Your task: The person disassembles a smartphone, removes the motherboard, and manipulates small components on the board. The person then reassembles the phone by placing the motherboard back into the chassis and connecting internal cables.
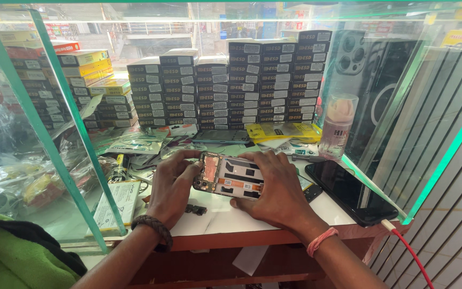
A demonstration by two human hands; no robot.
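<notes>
Both hands clasp the opened black smartphone with bare circuit boards near the counter's front edge — left hand steadying one end, right hand pressing it flat.

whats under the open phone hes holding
Under the open phone, held by the left hand and right hand, only white table shows; the spot right beneath is covered.

Stacked dark boxes behind, a black phone with red cable, a clear bottle.
</notes>
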